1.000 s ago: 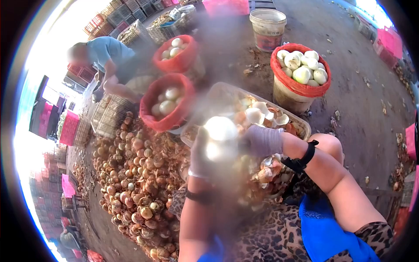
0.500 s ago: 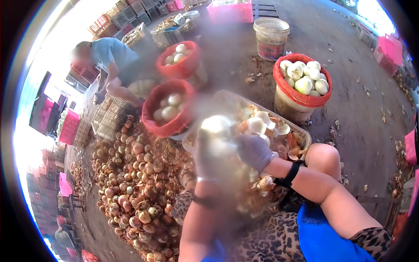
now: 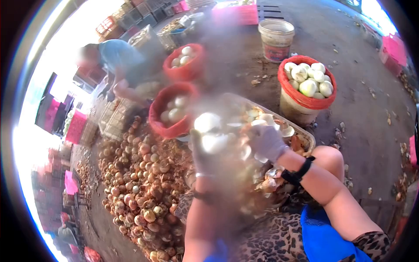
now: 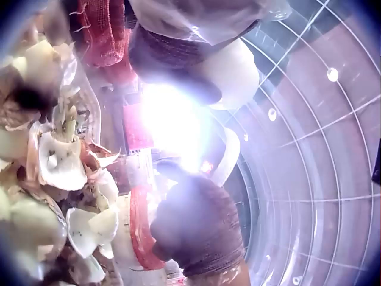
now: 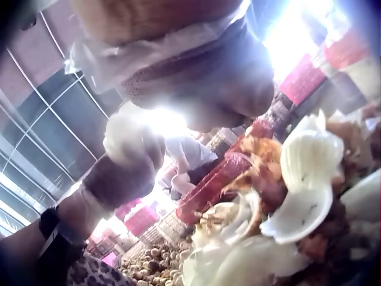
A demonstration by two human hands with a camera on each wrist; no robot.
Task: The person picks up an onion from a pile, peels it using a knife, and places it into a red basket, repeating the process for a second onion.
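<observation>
My gloved left hand (image 3: 200, 155) grips a peeled white onion (image 3: 207, 123), its surface washed out by glare in the head view. The left wrist view shows that onion (image 4: 237, 74) under the gloved fingers. To the right, my gloved right hand (image 3: 267, 142) is apart from the onion, over the onion skins (image 3: 266, 174), fingers curled. I cannot tell what, if anything, the right hand holds. In the left wrist view a curved white piece of onion skin (image 4: 229, 156) shows just above the right hand (image 4: 202, 223). Skins fill a pale tray (image 3: 312, 142) below the hands.
Unpeeled onions (image 3: 144, 187) lie heaped at left. A red-netted bucket (image 3: 301, 107) of peeled onions stands at right, two more red-netted containers (image 3: 159, 124) ahead-left. Behind are an open bucket (image 3: 276, 39), a bending person (image 3: 118, 56) and a pink crate (image 3: 235, 13).
My right hand came in close to the onion, then moved away to the right over the skins. My left hand keeps its grip on the onion. The head view has shifted slightly.
</observation>
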